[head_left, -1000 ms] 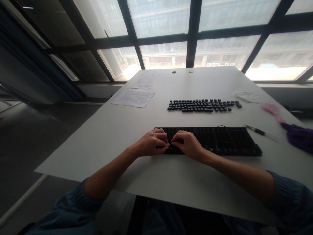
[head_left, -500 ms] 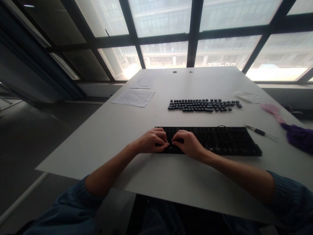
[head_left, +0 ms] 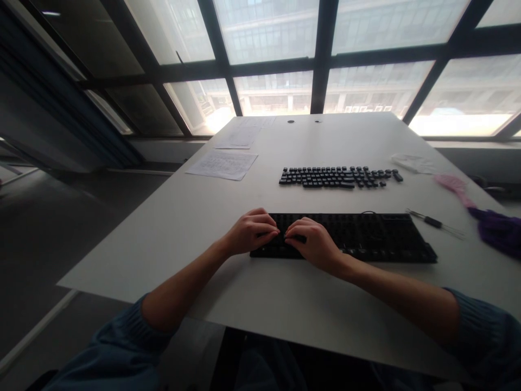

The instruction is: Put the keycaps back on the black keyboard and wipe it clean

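A black keyboard (head_left: 378, 236) lies on the table before me, most of its upper face dark and without keycaps, with some keys along its near edge. Over its left part, my left hand (head_left: 253, 232) has its fingers pinched together. Close beside it, my right hand (head_left: 311, 241) is also closed in a pinch, fingertips almost meeting those of the left. Whatever is between the fingertips is too small and dark to make out. Behind the keyboard, loose black keycaps (head_left: 325, 177) are laid out in rows.
Right of the keyboard lies a wire keycap puller (head_left: 433, 221) with a dark handle. Further right are a purple cloth (head_left: 500, 231), a pink item (head_left: 451, 184) and a clear plastic bag (head_left: 413, 163). Printed sheets (head_left: 223, 164) lie at the left on the white table (head_left: 163, 239).
My left hand has shifted slightly up and left on the keyboard, uncovering its near left corner. My right hand has barely moved. The keycap rows are the same.
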A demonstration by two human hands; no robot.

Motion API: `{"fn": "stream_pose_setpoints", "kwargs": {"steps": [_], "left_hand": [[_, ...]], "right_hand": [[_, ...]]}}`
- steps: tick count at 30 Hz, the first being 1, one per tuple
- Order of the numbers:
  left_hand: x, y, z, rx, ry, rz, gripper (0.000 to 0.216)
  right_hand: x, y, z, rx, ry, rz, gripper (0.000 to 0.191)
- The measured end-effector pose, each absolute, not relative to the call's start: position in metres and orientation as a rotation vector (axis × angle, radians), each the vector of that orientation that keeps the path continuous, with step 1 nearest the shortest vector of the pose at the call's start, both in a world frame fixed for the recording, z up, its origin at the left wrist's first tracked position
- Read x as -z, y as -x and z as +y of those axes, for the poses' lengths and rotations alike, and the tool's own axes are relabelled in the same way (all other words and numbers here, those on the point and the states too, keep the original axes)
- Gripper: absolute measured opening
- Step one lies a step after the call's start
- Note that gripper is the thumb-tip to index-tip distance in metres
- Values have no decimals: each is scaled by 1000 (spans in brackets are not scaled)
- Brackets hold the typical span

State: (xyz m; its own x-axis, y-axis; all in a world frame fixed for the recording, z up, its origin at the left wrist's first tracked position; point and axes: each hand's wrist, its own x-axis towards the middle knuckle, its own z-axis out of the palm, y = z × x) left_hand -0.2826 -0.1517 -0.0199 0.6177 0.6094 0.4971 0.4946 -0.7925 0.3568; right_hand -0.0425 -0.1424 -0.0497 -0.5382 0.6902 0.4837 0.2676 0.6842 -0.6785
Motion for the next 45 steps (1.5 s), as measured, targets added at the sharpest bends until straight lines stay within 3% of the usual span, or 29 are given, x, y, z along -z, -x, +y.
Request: {"fn": "stream_pose_setpoints", "kwargs": {"steps": [10, 45], "left_hand": [[22, 282, -150, -953, -2630, 974, 13], [25, 282, -149, -940, -2614, 972, 12]], "right_hand": [[50, 44, -145, -610, 714, -2233, 7], [50, 46, -150, -437, 551, -2333, 22]]}}
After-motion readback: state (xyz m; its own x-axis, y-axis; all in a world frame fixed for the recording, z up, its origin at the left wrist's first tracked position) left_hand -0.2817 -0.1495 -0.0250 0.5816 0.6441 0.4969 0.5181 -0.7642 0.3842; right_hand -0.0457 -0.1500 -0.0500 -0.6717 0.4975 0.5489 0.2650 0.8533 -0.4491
